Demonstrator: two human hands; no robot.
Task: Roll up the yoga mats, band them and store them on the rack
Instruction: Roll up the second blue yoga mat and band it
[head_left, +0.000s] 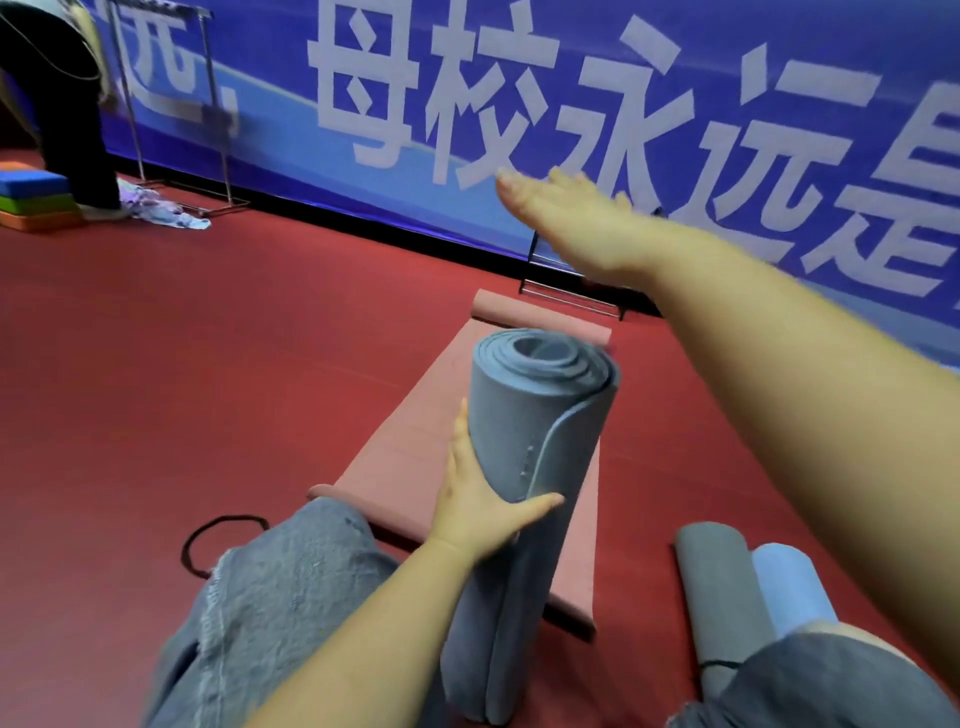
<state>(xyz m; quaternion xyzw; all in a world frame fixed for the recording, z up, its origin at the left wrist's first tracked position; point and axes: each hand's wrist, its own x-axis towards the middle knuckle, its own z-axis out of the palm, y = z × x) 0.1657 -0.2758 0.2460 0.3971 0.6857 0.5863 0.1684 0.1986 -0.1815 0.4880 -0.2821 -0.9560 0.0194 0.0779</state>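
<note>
A rolled blue-grey yoga mat (524, 467) stands upright between my knees, its spiral end facing up. My left hand (483, 499) grips its side near the middle, thumb across the front. My right hand (566, 223) is raised in the air above and beyond the roll, fingers straight, holding nothing. Behind the roll a pink mat (415, 457) lies flat on the floor with both ends curled. A black elastic band (208, 540) lies on the floor at my left knee.
Two rolled mats, grey (722, 597) and light blue (789, 587), lie at my right knee. A low metal rack (571, 296) stands by the blue banner wall. Far left, another person (62, 104) bends beside a tall metal stand (176, 130) and stacked foam blocks (34, 197).
</note>
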